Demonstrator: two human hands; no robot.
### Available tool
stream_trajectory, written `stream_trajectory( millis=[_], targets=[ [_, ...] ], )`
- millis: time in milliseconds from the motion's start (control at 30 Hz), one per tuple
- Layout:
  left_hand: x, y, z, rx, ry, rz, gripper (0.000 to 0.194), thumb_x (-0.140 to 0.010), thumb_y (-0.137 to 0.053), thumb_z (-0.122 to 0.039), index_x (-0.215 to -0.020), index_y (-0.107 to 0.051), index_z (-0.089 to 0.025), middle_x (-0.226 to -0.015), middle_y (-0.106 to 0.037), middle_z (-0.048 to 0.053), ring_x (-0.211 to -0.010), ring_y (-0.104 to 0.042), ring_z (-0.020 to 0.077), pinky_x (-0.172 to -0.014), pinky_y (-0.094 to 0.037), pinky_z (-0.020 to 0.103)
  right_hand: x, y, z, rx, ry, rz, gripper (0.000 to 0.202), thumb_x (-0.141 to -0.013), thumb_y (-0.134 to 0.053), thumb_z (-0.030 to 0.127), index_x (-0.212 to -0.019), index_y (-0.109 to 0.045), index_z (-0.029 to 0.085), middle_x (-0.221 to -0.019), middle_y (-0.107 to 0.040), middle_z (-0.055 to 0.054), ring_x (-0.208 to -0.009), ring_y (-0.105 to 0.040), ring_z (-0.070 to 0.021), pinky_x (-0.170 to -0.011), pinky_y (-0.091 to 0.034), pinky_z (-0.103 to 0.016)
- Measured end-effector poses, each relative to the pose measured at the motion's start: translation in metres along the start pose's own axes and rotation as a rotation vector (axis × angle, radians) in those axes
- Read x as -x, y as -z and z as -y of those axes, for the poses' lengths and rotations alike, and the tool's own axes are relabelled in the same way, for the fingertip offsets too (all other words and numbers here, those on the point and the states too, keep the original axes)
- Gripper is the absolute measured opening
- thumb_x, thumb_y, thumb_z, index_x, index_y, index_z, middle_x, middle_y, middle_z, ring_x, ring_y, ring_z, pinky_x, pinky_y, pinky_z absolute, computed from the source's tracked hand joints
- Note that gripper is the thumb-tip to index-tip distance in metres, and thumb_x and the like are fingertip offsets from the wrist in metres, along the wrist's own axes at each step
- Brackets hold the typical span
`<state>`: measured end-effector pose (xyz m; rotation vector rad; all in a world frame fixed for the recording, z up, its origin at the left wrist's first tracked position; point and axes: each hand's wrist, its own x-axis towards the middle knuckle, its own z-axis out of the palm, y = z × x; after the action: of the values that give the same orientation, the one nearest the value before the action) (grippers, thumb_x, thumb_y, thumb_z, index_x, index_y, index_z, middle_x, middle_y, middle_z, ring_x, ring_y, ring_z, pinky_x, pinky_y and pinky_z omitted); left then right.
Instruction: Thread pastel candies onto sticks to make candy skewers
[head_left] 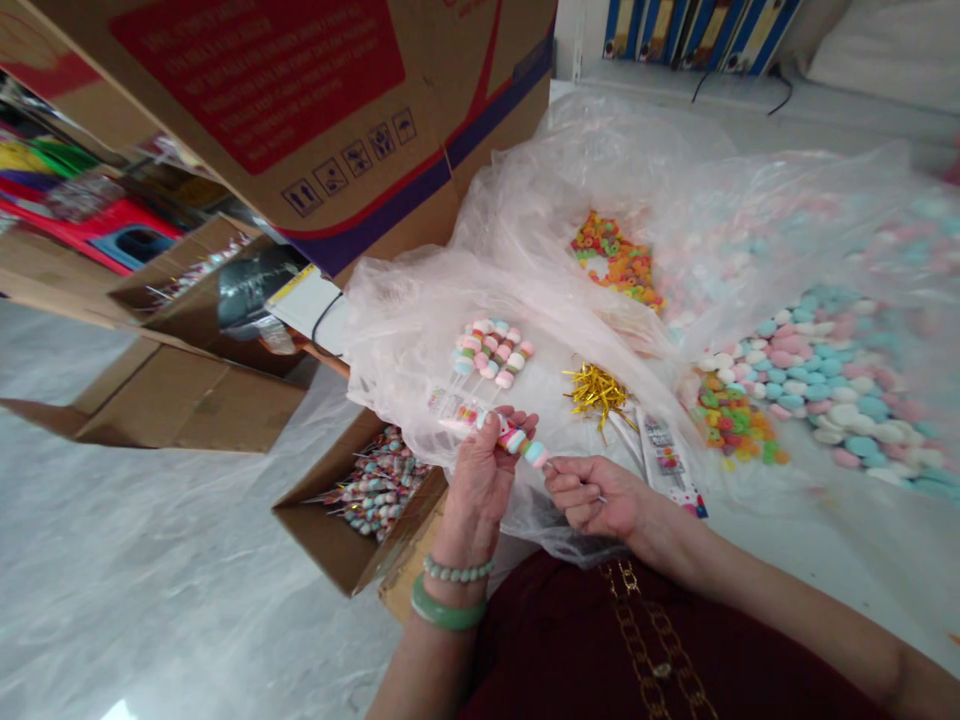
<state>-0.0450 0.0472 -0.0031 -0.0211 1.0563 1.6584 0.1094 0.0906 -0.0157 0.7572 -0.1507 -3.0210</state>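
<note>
Between my hands is a candy skewer (pixel 534 455) of pink, white, green and blue pieces. My left hand (pixel 491 460) is closed round a printed clear packet (pixel 457 408) and the skewer's upper part, which seems to lie partly in the packet. My right hand (pixel 589 495) pinches the skewer's thin white stick (pixel 601 498) below the candy. Just beyond my left hand, several finished candy skewers (pixel 493 350) lie side by side on the plastic sheet. Gold twist ties (pixel 598 390) are heaped beyond my right hand, with more printed packets (pixel 666 450) to their right.
Marshmallows (pixel 821 365) and gummy rings (pixel 739 420) are spread at the right; more gummy rings (pixel 615 260) lie farther back. Below the table's left edge, a box (pixel 322 500) holds many bagged skewers (pixel 382 485). A large carton (pixel 315 110) stands at the back left.
</note>
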Motion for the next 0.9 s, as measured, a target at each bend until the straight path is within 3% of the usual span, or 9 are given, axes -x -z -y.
stream_trajectory(
  millis=[100, 200, 300, 367, 467, 600, 667, 733, 900],
  targets=[
    [-0.001, 0.002, 0.000, 0.010, 0.036, 0.003, 0.024, -0.077, -0.071, -0.031, -0.086, -0.065, -0.010, -0.082, -0.069, 0.009, -0.081, -0.068, 0.0208, -0.083, -0.053, 0.036, 0.000, -0.005, -0.005, 0.205, 0.146, -0.080, 0.010, -0.083, -0.054, 0.017, -0.074, -0.048, 0.015, -0.052, -0.031, 0.010, -0.037, -0.013, -0.0013, -0.036, -0.009, -0.014],
    [-0.004, 0.005, -0.004, -0.003, 0.082, -0.020, 0.021, -0.080, -0.066, -0.031, -0.085, -0.064, -0.010, -0.081, -0.069, 0.009, -0.079, -0.068, 0.0210, -0.079, -0.055, 0.035, 0.000, -0.007, -0.010, 0.582, 0.442, -0.335, 0.011, -0.072, -0.063, 0.020, -0.069, -0.053, 0.015, -0.050, -0.037, 0.008, -0.039, -0.021, -0.0033, -0.039, -0.012, -0.018],
    [-0.008, 0.007, -0.009, -0.014, 0.077, -0.076, 0.015, -0.083, -0.062, -0.025, -0.081, -0.063, -0.010, -0.076, -0.068, 0.007, -0.073, -0.067, 0.0186, -0.074, -0.056, 0.033, 0.001, -0.008, -0.013, 0.972, 0.667, -0.595, 0.009, -0.072, -0.060, 0.023, -0.066, -0.057, 0.017, -0.051, -0.041, 0.006, -0.046, -0.032, -0.0071, -0.045, -0.021, -0.021],
    [-0.008, 0.006, -0.010, -0.003, 0.068, -0.096, 0.014, -0.084, -0.061, -0.023, -0.079, -0.062, -0.011, -0.073, -0.066, 0.006, -0.070, -0.066, 0.0169, -0.074, -0.056, 0.033, 0.003, -0.008, -0.013, 1.284, 0.804, -0.690, 0.012, -0.076, -0.056, 0.023, -0.065, -0.058, 0.018, -0.056, -0.046, 0.004, -0.054, -0.040, -0.0099, -0.053, -0.028, -0.023],
    [-0.005, 0.002, -0.009, 0.000, 0.066, -0.092, 0.017, -0.085, -0.060, -0.024, -0.076, -0.061, -0.010, -0.071, -0.066, 0.005, -0.068, -0.066, 0.0163, -0.072, -0.057, 0.033, 0.006, -0.006, -0.015, 1.768, 1.015, -0.761, 0.020, -0.085, -0.049, 0.022, -0.068, -0.059, 0.018, -0.067, -0.054, -0.001, -0.066, -0.047, -0.0136, -0.062, -0.031, -0.027],
    [0.000, 0.000, -0.006, -0.013, 0.047, -0.102, 0.019, -0.086, -0.059, -0.023, -0.072, -0.061, -0.010, -0.069, -0.065, 0.005, -0.064, -0.065, 0.0155, -0.071, -0.057, 0.033, 0.010, -0.001, -0.020, 2.101, 1.059, -0.753, 0.025, -0.089, -0.042, 0.017, -0.074, -0.061, 0.017, -0.070, -0.056, -0.006, -0.066, -0.046, -0.0151, -0.062, -0.030, -0.028],
    [0.002, 0.000, -0.003, -0.010, 0.057, -0.107, 0.018, -0.084, -0.061, -0.023, -0.071, -0.060, -0.010, -0.068, -0.064, 0.004, -0.064, -0.065, 0.0153, -0.072, -0.057, 0.034, 0.009, 0.000, -0.022, 2.057, 1.035, -0.708, 0.022, -0.088, -0.043, 0.017, -0.076, -0.062, 0.017, -0.071, -0.057, -0.006, -0.067, -0.047, -0.0153, -0.062, -0.031, -0.027],
    [0.004, 0.000, 0.000, -0.014, 0.079, -0.091, 0.017, -0.083, -0.063, -0.024, -0.072, -0.061, -0.010, -0.069, -0.064, 0.004, -0.066, -0.065, 0.0159, -0.073, -0.057, 0.034, 0.005, -0.001, -0.023, 1.837, 0.984, -0.676, 0.017, -0.085, -0.048, 0.019, -0.075, -0.062, 0.018, -0.070, -0.057, -0.004, -0.067, -0.048, -0.0145, -0.061, -0.032, -0.026],
    [0.008, -0.003, 0.003, -0.076, 0.097, -0.039, 0.018, -0.082, -0.064, -0.028, -0.080, -0.063, -0.010, -0.072, -0.066, 0.006, -0.069, -0.068, 0.0195, -0.062, -0.056, 0.030, -0.005, -0.006, -0.018, 0.865, 0.562, -0.429, 0.012, -0.074, -0.058, 0.027, -0.068, -0.053, 0.017, -0.051, -0.039, 0.007, -0.042, -0.028, -0.0062, -0.041, -0.018, -0.021]
  ],
)
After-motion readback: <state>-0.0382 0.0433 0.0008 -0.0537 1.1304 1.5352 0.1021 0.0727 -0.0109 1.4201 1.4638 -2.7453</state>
